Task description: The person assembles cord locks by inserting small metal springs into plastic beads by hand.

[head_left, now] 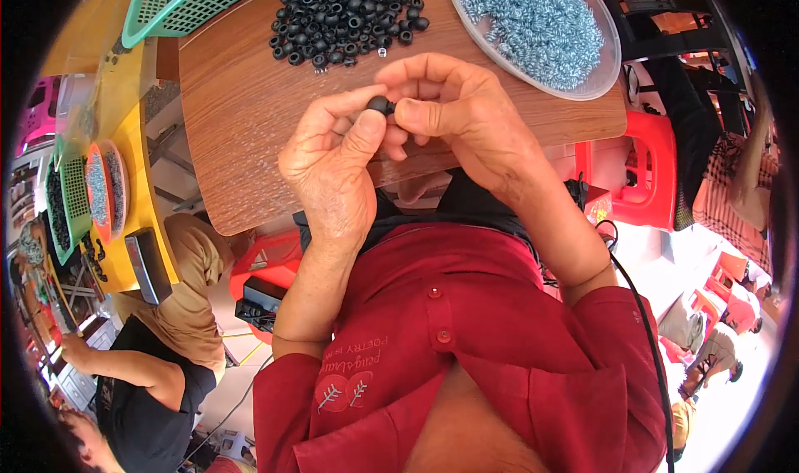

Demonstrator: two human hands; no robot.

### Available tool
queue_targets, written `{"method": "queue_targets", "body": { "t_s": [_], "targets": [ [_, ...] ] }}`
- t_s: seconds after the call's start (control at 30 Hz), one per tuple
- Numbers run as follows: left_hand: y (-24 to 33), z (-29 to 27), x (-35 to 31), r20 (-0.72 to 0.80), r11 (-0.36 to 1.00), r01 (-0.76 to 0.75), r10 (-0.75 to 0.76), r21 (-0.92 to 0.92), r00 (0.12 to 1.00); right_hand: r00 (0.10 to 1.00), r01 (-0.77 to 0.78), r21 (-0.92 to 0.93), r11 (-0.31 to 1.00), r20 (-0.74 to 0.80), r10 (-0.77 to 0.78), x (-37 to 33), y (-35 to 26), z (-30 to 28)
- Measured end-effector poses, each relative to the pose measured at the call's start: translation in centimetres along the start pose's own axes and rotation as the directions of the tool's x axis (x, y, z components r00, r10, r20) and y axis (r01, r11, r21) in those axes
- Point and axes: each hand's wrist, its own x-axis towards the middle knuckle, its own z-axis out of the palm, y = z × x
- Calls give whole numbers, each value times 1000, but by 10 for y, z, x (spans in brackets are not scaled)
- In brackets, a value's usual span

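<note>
Above the near part of the brown table [237,115], a small black round part [380,105] is pinched between the thumb and forefinger of my left hand [329,169]. My right hand [478,119] closes from the other side, its thumb tip and fingers at the part's narrow right end. Whether a second small piece sits between the right fingertips is hidden. Beyond my hands lies a pile of black hollow round parts [345,19], with a small clear piece [382,52] at its near edge. A clear plastic bowl [613,61] at the far right holds many tiny light-blue pieces [541,32].
A green basket [196,8] with dark pieces stands at the far left. Left of the table is a yellow table [137,165] bearing an orange bowl [100,198]; a person in black [141,390] sits there. A red stool [649,173] stands right; a black cable [637,294] hangs by my right arm.
</note>
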Motion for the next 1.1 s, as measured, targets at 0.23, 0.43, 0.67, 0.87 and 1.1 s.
{"method": "queue_targets", "body": {
  "t_s": [0.23, 0.43, 0.67, 0.87, 1.1],
  "targets": [
    [-9, 2, -5, 15, 999, -44, 44, -20, 999, 994, -40, 92, 995, 107, 30, -2, -3, -2],
    [-10, 12, -12, -40, 996, -75, 77, 47, 996, 995, -66, 92, 994, 74, 60, -7, -6, -1],
    [-21, 11, -22, -60, 980, -132, 142, 151, 988, 994, -90, 109, 990, 75, 82, -6, 7, -6],
    [-13, 8, -19, 4, 985, -80, 80, 150, 997, 986, -96, 151, 984, 151, 74, -12, 3, -10],
    [-9, 1, -17, -27, 985, -42, 48, 170, 999, 996, -55, 123, 991, 81, 46, -19, 10, 0]
  ]
}}
